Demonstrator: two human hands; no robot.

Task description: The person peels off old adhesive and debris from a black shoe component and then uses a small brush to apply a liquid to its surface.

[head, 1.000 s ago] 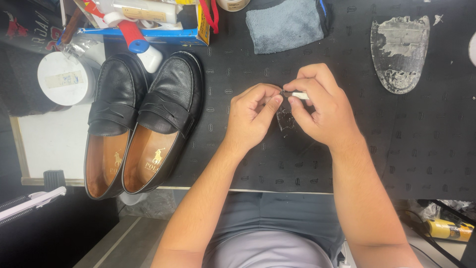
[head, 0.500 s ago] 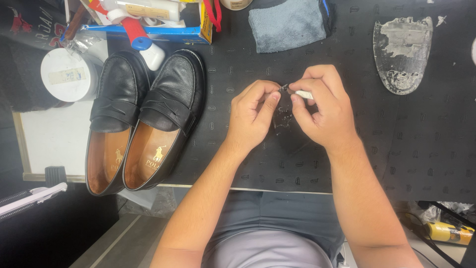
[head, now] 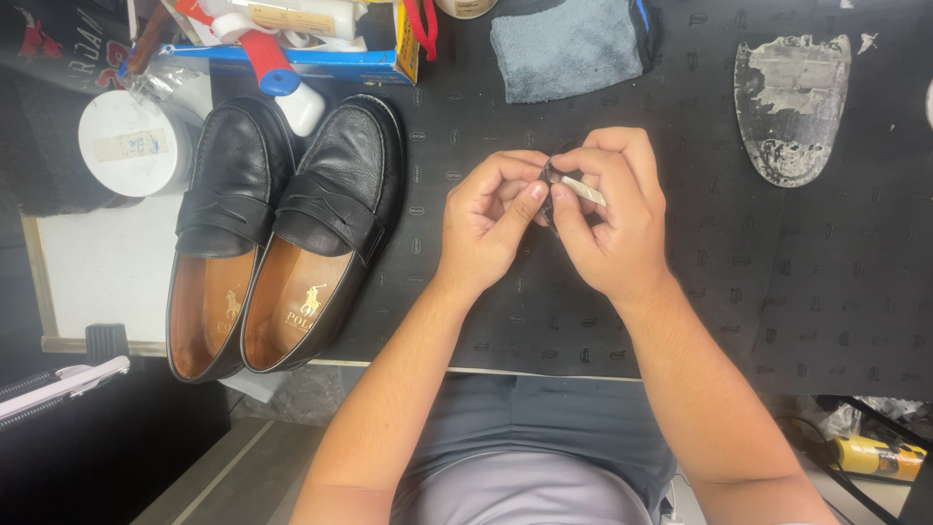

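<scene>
You are pinching a small dark piece (head: 550, 177) between both hands, left hand (head: 486, 228) and right hand (head: 612, 219) clamped together (loafers (head: 282, 233) waiting left); next calls for steady fingertips.

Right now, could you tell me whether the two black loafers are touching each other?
Touching: the head view shows the left loafer pressed side by side against the right loafer, no gap.

"Where were you working?"

"At a shoe-repair bench. I sat before a black work mat (head: 739, 292) with a pair of black leather loafers (head: 282, 228) on it."

"What else showed that?"

"A detached, worn sole piece (head: 792, 107), a grey cloth (head: 569, 44), a white tub (head: 131, 141), and a blue tray of tubes and bottles (head: 321, 63)."
</scene>
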